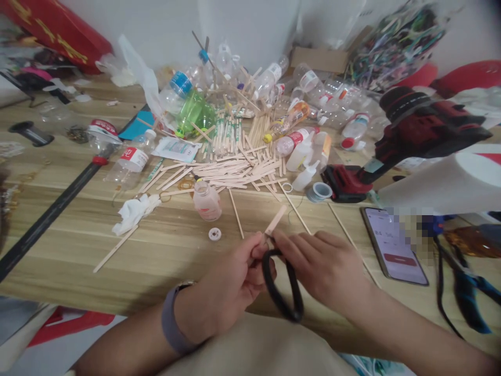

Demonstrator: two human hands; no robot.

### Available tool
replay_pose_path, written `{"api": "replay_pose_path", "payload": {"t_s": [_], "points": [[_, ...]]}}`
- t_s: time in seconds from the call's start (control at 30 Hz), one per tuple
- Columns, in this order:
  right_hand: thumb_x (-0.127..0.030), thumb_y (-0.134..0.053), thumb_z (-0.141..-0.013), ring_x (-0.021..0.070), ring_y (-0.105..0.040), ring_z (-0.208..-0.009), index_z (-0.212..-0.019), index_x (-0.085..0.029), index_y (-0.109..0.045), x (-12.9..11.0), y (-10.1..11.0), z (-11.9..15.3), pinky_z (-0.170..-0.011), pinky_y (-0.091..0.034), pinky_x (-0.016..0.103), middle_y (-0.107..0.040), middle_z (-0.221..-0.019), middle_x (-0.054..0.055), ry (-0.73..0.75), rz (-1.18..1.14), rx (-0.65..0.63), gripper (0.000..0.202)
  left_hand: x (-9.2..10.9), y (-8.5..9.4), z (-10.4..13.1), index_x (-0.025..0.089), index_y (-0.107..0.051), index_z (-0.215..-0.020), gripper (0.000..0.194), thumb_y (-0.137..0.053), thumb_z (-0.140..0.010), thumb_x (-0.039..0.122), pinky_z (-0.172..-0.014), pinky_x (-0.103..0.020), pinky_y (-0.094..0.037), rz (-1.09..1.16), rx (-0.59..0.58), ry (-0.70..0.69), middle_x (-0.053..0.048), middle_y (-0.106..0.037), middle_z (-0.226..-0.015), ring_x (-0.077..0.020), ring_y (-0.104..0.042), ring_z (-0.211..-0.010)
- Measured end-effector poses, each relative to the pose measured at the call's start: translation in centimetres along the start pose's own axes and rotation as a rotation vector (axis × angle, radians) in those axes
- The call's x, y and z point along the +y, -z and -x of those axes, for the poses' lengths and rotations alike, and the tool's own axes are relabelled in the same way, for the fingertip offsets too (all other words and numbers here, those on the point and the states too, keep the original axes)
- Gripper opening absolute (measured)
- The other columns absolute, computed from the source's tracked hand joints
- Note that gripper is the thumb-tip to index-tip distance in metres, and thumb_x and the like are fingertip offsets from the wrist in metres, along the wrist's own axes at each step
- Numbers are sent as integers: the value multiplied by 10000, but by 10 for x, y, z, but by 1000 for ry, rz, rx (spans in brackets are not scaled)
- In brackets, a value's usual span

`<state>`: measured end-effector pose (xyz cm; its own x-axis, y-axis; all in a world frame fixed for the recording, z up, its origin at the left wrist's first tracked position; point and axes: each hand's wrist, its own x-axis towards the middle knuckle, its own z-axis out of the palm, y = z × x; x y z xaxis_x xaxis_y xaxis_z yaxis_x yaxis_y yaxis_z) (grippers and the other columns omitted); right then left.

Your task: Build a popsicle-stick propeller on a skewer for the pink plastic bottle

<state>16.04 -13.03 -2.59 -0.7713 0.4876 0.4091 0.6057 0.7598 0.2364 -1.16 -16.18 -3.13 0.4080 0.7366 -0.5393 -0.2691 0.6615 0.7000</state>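
Observation:
My left hand [230, 277] pinches a flat wooden craft stick [277, 217] near its lower end, and the stick points up and to the right. Close against it, my right hand [329, 269] is closed around the front part of black-handled scissors [290, 312]. The handle loops hang below the fingers, and most of the blades are hidden. The metal tip appears to touch the stick. Just beyond my hands stand an uncapped small pinkish bottle [207, 202] and a round white cap [214, 234] lying flat.
Loose craft sticks [235, 169] spread across the table, with plastic bottles [270, 78] heaped behind. On the right are a red-and-black power tool [422, 125], a phone [393, 248] and blue-black pliers [467, 297]. A dark tube [50, 219] with a bottle top crosses the left side. Crumpled tissue [135, 213] lies nearby.

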Motion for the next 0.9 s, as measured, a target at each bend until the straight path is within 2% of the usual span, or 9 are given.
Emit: {"api": "replay_pose_path", "payload": {"t_s": [0.13, 0.27, 0.4, 0.57, 0.7, 0.8, 0.9], "points": [[-158, -403, -967, 139, -582, -553, -1002, -122, -644, 11, 2, 2, -535, -351, 291, -677, -653, 19, -102, 21, 55, 247, 4, -1, 4, 212, -301, -601, 366, -312, -955, 305, -495, -251, -199, 225, -77, 10, 100, -164, -424, -97, -111, -446], [-249, -446, -975, 138, -605, -558, -943, -186, -646, 9, 7, -1, -521, -378, 275, -698, -692, 12, -242, -211, 101, 212, 7, -1, 7, 208, -333, -595, 387, -271, -971, 271, -496, -265, -179, 236, -75, -5, 101, -182, -397, -100, -111, -431], [-258, -504, -944, 111, -532, -511, -738, -213, -582, -1, 15, -11, -462, -320, 256, -628, -632, -9, -338, -508, 19, 225, 7, -1, 8, 207, -339, -595, 407, -255, -984, 293, -508, -276, -173, 198, -59, -27, 98, -185, -408, -104, -128, -441], [-251, -499, -942, 88, -452, -489, -601, -211, -448, -4, 15, -13, -458, -316, 230, -506, -547, -36, -353, -622, -14, 347, 7, -4, 9, 207, -336, -595, 408, -261, -982, 314, -514, -278, -173, 172, -64, -52, 96, -180, -411, -106, -125, -446], [-282, -492, -938, 81, -445, -448, -604, -202, -482, -3, 11, -7, -423, -318, 215, -498, -511, -40, -416, -707, -69, 344, 6, -3, 11, 210, -325, -605, 383, -274, -968, 320, -514, -279, -180, 132, -76, -76, 97, -179, -425, -107, -132, -451], [-302, -496, -930, 81, -496, -433, -603, -193, -527, -4, 11, -6, -407, -348, 200, -547, -503, -28, -518, -896, -158, 346, 4, -1, 11, 214, -313, -621, 374, -266, -967, 348, -518, -287, -186, 36, -79, -117, 93, -201, -448, -113, -152, -472], [-360, -478, -931, 97, -559, -443, -589, -184, -592, -4, 12, -9, -410, -403, 195, -605, -516, 0, -609, -1124, -273, 400, 2, 2, 9, 218, -301, -614, 383, -256, -969, 355, -521, -296, -195, -132, -79, -228, 84, -232, -468, -115, -180, -484]]}}
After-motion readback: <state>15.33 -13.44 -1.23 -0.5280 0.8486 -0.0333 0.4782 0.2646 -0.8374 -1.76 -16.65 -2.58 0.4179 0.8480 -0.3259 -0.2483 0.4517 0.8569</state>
